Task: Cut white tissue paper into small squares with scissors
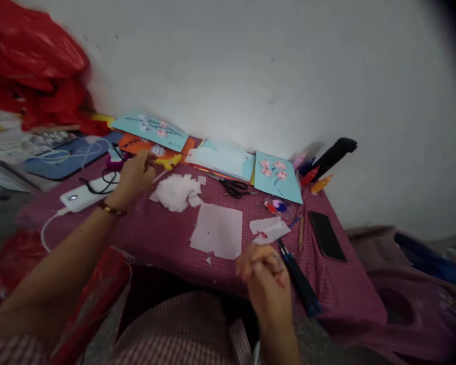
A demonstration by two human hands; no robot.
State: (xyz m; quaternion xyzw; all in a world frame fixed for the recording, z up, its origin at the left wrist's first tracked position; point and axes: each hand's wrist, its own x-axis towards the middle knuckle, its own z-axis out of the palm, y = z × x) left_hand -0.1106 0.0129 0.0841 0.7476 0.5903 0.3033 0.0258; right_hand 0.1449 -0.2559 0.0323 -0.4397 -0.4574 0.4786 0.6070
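Checked shirt (175, 337): nearest, at the table's edge; leaning in might brush the front paper.
Table (167, 243): purple cloth slightly rumpled; a tug could probably shift everything on it.
Blue flower card (150, 129): lies over an orange card, behind the left hand; careless reaching might smear it.
Paper square (216, 230): flat, loose, ahead of the right hand; a sleeve could drag it.
Left hand (135, 177): bent fingers touch the yellow tool; blur hides whether they grip it.
Right hand (266, 271): closed, fingers curled; I cannot tell if anything is inside.
Box knife (298, 279): just beside the right hand, a likely cut if bumped.
Power bank (87, 192): cables nearby could snag the left arm.
Yellow tool (171, 162): before the orange card; could tip onto the paper scraps (177, 192) if poorly held.
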